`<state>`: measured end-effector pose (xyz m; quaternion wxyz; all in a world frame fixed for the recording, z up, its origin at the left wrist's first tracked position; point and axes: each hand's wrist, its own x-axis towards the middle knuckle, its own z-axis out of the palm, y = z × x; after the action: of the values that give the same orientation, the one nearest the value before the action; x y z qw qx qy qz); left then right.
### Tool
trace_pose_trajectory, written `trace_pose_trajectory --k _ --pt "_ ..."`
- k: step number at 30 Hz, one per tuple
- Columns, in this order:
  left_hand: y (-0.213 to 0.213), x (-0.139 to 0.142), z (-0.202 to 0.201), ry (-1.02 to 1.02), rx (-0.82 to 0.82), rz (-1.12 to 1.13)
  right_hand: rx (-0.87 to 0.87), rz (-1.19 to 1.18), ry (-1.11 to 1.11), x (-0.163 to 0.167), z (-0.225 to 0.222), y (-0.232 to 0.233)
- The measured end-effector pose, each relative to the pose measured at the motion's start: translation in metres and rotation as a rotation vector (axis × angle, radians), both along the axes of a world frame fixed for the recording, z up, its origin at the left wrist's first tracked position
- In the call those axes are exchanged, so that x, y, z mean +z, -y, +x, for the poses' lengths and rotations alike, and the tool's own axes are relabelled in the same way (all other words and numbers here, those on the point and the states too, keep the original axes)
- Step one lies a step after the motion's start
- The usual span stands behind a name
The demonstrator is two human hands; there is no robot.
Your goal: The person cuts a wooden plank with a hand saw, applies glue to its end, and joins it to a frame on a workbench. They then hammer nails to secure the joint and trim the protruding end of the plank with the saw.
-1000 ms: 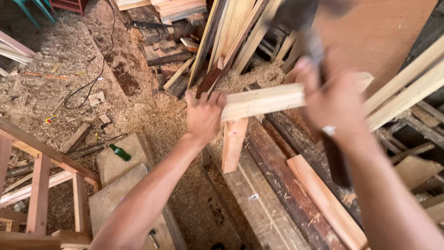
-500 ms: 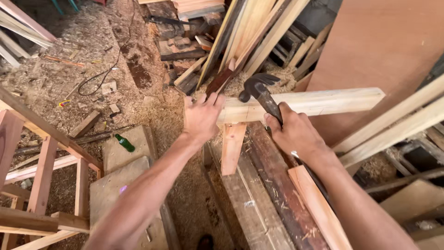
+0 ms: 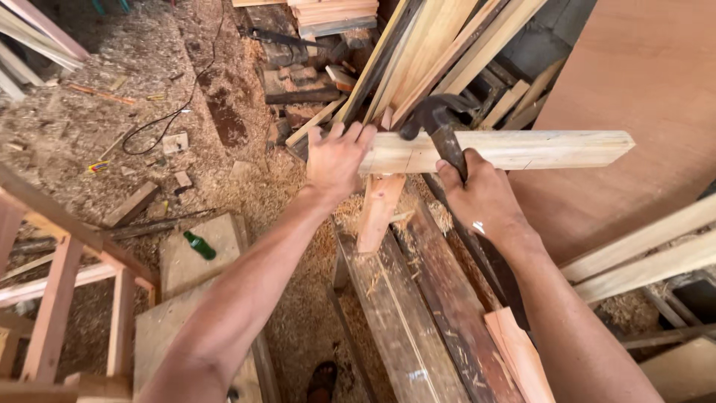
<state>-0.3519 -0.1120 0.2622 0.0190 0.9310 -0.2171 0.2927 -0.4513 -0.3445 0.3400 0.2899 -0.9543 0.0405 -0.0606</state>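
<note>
My left hand (image 3: pixel 337 157) grips the left end of a pale wooden batten (image 3: pixel 514 149) that lies crosswise and ends in a point at the right. An upright reddish wooden post (image 3: pixel 379 213) stands under the batten's left end. My right hand (image 3: pixel 485 198) holds a dark claw hammer (image 3: pixel 436 123) by its handle. The hammer's head rests at the top edge of the batten, just right of my left hand. Both sit above a dark worn bench of planks (image 3: pixel 418 306).
Long timber strips (image 3: pixel 440 45) lean at the back. A large brown plywood sheet (image 3: pixel 641 112) stands at right. A reddish wooden frame (image 3: pixel 67 291) is at left. A green bottle (image 3: pixel 200 245) lies on a slab. Sawdust, offcuts and a black cable (image 3: pixel 168 116) cover the floor.
The hammer was raised high a second ago and has come down onto the batten. My left hand has kept hold of the batten's end. The view has shifted slightly.
</note>
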Motion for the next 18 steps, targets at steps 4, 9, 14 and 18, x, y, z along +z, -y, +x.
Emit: trace_pose_trajectory --k 4,9,14,18 --pt "-0.011 -0.018 0.044 0.022 -0.002 0.037 0.010 -0.113 0.016 -0.004 0.041 -0.013" --pt "-0.024 -0.032 0.083 0.116 -0.020 0.076 -0.072 -0.096 0.186 0.068 0.050 -0.050" --pt "-0.040 -0.033 0.096 0.083 -0.050 0.049 0.027 0.076 0.461 0.119 0.057 -0.054" --pt "-0.046 -0.034 0.095 0.084 -0.042 0.040 0.114 -0.200 0.098 0.049 0.100 -0.057"
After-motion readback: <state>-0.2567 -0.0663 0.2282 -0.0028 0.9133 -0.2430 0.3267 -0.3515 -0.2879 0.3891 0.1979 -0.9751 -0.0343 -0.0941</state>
